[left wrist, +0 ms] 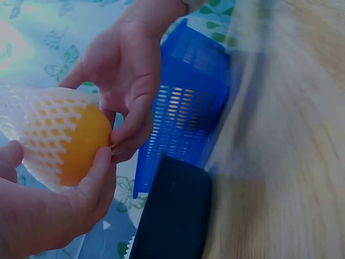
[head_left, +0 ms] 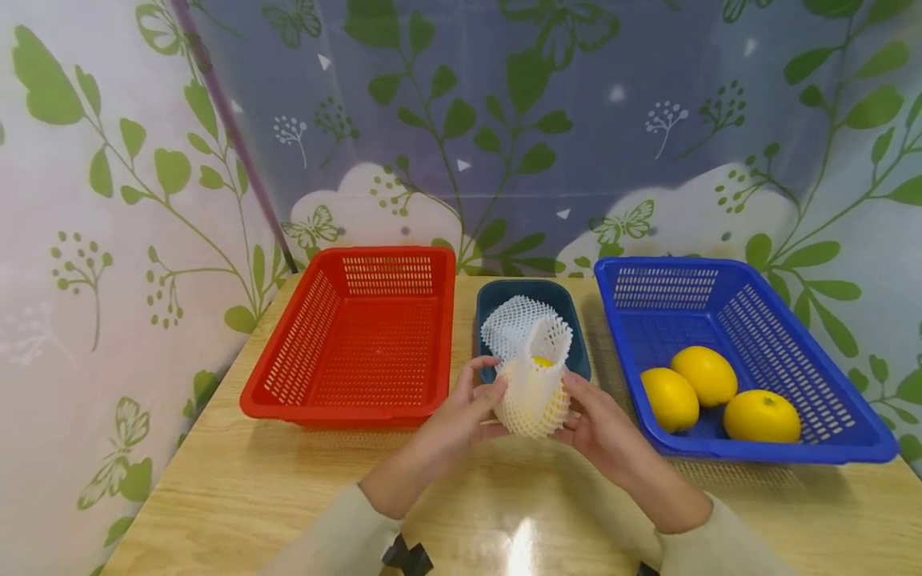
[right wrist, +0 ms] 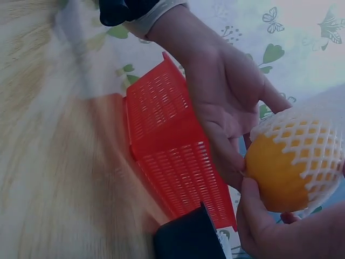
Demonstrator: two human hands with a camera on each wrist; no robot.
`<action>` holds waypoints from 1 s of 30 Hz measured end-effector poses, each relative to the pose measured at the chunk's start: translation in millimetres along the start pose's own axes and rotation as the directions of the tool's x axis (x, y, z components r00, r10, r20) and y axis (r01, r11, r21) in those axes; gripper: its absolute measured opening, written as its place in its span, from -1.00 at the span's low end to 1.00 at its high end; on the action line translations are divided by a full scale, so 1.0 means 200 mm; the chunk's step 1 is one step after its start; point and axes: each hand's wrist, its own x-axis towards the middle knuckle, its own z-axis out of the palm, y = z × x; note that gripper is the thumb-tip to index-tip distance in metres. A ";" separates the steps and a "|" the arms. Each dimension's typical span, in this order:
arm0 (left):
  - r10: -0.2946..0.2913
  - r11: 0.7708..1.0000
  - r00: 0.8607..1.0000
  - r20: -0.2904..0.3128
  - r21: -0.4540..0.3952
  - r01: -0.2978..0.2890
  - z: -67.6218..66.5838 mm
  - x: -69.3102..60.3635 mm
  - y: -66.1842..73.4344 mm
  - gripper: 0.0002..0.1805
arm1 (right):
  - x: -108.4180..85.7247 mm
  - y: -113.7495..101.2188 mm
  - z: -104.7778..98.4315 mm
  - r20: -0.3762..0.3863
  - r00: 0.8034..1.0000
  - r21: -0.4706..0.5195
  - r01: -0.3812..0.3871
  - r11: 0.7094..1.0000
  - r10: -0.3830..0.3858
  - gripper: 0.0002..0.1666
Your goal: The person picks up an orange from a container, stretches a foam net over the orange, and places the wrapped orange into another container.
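Left hand (head_left: 464,404) and right hand (head_left: 601,424) are both grasping now, fingers and thumbs curling around a yellow fruit (left wrist: 91,145) in a white foam net (head_left: 533,404); the pair are holding it up off the bench (head_left: 216,496), by the near side of a dark tray (head_left: 497,298), and the wrist views are showing one bare, glossy end poking out of the mesh. Behind it, another foam net (head_left: 513,320) is sitting in that tray. Out to the left, a red basket (head_left: 382,344) is resting on the wood, slotted walls catching the light; out to the right, a blue basket (head_left: 648,316) is carrying three yellow fruits (head_left: 703,376), bunching toward its near side. Underneath everything the pale grain is running across the bench, a bright glare spot (head_left: 522,552) gleaming at the near edge between the sleeves. And all around, printed cloth (head_left: 504,208) is hanging: green leaves and butterflies are climbing over blue-grey at the back, over white at the sides, while a purplish strip (head_left: 234,132) is slanting down the left corner.
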 end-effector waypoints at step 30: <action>-0.038 0.990 0.999 0.019 -0.137 0.040 -0.07 0.02 0.04 -0.59 | 0.06 0.02 -0.01 0.025 0.998 0.093 0.058 0.994 -0.061 -0.73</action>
